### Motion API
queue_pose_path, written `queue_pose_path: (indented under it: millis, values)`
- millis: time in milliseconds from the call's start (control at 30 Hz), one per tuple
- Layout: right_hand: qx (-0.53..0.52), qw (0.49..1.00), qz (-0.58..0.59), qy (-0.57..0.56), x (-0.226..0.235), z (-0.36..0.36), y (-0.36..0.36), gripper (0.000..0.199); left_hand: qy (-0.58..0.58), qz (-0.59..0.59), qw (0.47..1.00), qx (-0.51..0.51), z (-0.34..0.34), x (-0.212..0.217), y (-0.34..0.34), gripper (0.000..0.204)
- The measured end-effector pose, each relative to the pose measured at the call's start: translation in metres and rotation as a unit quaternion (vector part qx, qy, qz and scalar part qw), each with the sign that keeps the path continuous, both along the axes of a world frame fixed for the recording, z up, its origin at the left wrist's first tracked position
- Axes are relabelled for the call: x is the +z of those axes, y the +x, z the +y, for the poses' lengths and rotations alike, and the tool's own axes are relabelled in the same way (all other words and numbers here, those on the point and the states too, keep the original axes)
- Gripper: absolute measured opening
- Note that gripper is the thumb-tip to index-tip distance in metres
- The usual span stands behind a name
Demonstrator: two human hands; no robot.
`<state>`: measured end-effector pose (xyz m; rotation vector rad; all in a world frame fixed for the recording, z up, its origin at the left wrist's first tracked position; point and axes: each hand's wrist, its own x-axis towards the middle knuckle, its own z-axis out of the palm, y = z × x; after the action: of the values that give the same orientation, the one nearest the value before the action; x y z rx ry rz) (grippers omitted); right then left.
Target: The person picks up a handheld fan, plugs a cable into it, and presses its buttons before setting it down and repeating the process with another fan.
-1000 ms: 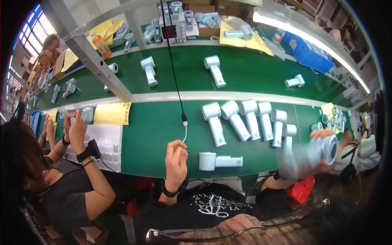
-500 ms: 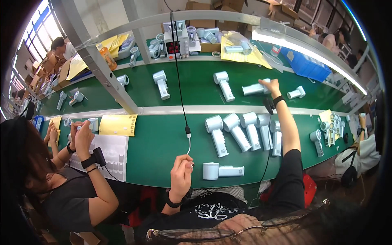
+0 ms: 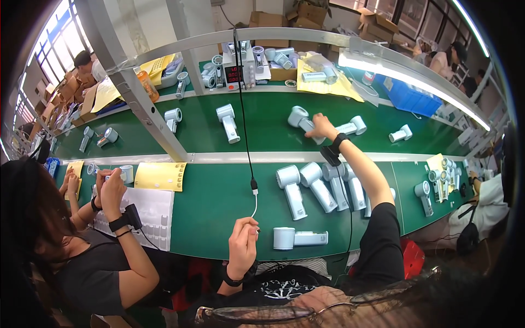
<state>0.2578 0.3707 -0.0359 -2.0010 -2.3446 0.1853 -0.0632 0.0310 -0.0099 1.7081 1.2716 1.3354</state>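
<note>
My left hand (image 3: 242,249) is closed around the end of a thin white charging cable (image 3: 255,205), above the table's near edge. The cable hangs from a black cord with a connector (image 3: 254,185). My right hand (image 3: 322,128) reaches over to the far green surface, its fingers closed on the handle of a pale blue handheld fan (image 3: 298,117). Just right of that hand lies another handheld fan (image 3: 355,126). Below my right forearm, several fans stand in a slanted row, the leftmost fan (image 3: 292,191) fully visible. One more fan (image 3: 284,239) lies sideways nearest me.
A metal rail (image 3: 262,157) divides the near table from the far surface. At left, a co-worker's hands (image 3: 112,188) work above a white tray (image 3: 150,210). A blue bin (image 3: 407,95) and a meter with a red display (image 3: 234,74) stand at the back.
My right hand has moved left from one fan on the far surface to another and closed on its handle. My left hand still holds the cable. The whole view has shifted slightly.
</note>
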Motion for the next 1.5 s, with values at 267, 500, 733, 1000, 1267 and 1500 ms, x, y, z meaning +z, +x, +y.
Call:
queue_pose_path:
  millis: [267,500,733,1000,1267,1500]
  values:
    - [0.077,0.945,0.313,0.063,0.066,-0.099,-0.02,0.054,-0.017,-0.014,1.0,-0.017,-0.005,0.001,0.005,0.03]
    - [0.053,0.703,0.69,-0.164,0.092,-0.244,-0.058,0.04,-0.068,-0.08,0.991,-0.083,-0.013,-0.001,0.021,0.031]
    - [0.021,0.571,0.807,-0.15,0.079,-0.305,-0.09,0.046,-0.009,-0.007,0.981,-0.193,-0.013,0.018,0.054,0.017]
    - [-0.026,0.452,0.881,-0.134,0.071,-0.321,-0.112,0.039,0.03,0.02,0.986,-0.16,-0.011,0.02,0.074,0.007]
    - [-0.065,0.418,0.889,-0.174,0.063,-0.327,-0.119,0.036,0.01,-0.033,0.998,-0.06,-0.022,0.008,0.083,0.006]
    - [-0.109,0.517,0.845,-0.084,0.051,-0.331,-0.139,0.034,-0.011,0.005,1.0,-0.018,-0.02,0.01,0.082,0.003]
